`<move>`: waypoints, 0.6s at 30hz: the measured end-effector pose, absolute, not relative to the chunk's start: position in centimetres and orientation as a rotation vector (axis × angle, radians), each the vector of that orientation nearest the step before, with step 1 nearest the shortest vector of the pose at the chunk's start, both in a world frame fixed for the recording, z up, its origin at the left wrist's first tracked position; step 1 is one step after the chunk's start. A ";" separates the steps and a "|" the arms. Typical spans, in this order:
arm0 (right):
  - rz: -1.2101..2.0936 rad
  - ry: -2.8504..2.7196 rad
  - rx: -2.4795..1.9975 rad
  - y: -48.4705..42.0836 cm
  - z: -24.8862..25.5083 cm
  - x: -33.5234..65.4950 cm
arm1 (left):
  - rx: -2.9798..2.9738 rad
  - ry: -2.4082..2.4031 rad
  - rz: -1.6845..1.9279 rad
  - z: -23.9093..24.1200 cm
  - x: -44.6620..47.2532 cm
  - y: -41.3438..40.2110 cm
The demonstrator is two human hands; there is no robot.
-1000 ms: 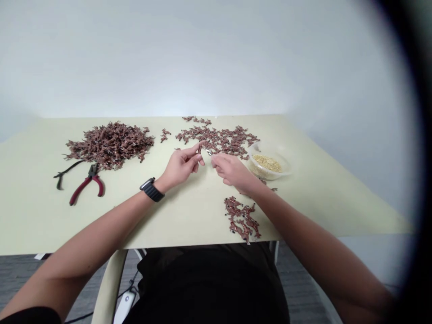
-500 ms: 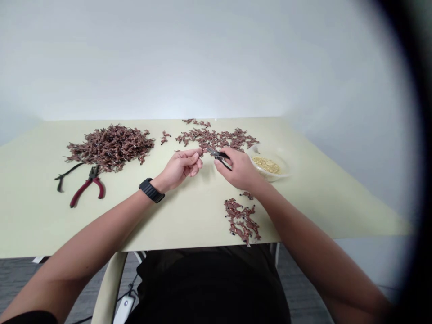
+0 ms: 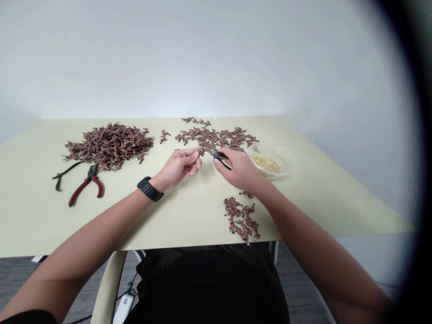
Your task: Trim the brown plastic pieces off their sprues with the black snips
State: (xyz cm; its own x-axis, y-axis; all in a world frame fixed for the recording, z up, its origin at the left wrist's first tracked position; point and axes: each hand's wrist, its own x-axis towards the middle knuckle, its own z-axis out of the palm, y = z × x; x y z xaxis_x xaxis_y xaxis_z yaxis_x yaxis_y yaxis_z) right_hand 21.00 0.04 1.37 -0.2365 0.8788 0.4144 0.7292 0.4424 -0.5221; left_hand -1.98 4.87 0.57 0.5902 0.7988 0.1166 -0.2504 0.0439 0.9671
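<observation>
My left hand (image 3: 180, 165), with a black watch on the wrist, is closed in a pinch on a small brown piece near the table's middle. Close beside it, my right hand (image 3: 238, 168) grips small black-handled pliers (image 3: 218, 156) whose tip points left toward the pinched piece. Just behind both hands lies a scattered patch of small brown pieces (image 3: 219, 137).
A big heap of brown pieces (image 3: 110, 144) lies at the back left, with red-handled pliers (image 3: 86, 185) and a black tool (image 3: 64, 174) in front of it. A clear bowl of yellowish bits (image 3: 270, 164) stands right of my hand. A small brown pile (image 3: 241, 220) lies near the front edge.
My right hand has turned and brought the pliers up, tip toward the left hand's pinch. The left hand has stayed almost where it was.
</observation>
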 end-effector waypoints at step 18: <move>0.277 -1.939 -1.365 0.4 1.2 21.2 | 1.304 0.583 0.929 0.1 -1.7 4.9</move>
